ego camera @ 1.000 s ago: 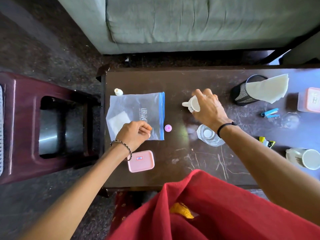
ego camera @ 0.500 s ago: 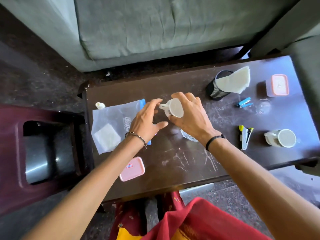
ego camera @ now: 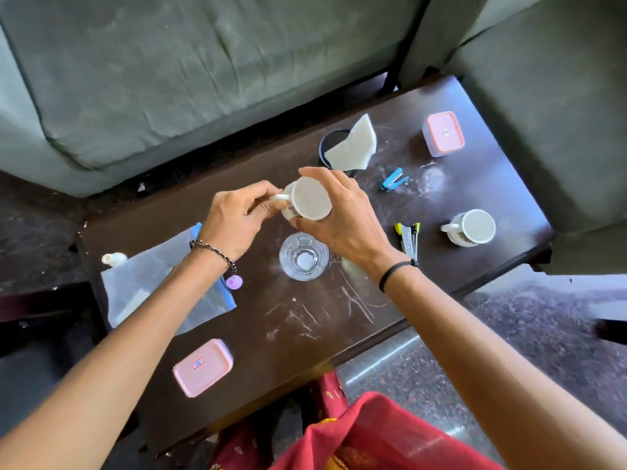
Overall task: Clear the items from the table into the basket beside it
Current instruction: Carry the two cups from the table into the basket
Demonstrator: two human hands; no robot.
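Above the middle of the dark wooden table (ego camera: 305, 327), both my hands hold a white mug (ego camera: 310, 198). My right hand (ego camera: 342, 215) wraps its body from the right, and my left hand (ego camera: 237, 218) pinches the mug's handle. Just below them a clear glass (ego camera: 303, 256) stands on the table. A second white mug (ego camera: 473, 227) stands near the table's right edge. The basket is out of view.
On the table lie a zip bag (ego camera: 152, 290), a pink lid (ego camera: 203, 366), a small pink cap (ego camera: 234, 282), a small white bottle (ego camera: 113, 258), two staplers (ego camera: 393, 179) (ego camera: 409, 237), a pink-lidded box (ego camera: 442, 132), a second glass (ego camera: 431, 178) and a black mesh cup with a white cloth (ego camera: 353, 147). A grey sofa (ego camera: 169, 79) stands behind.
My left hand left the zip bag and came to the mug's handle. My right hand kept the mug above the table. The camera view swung to the right.
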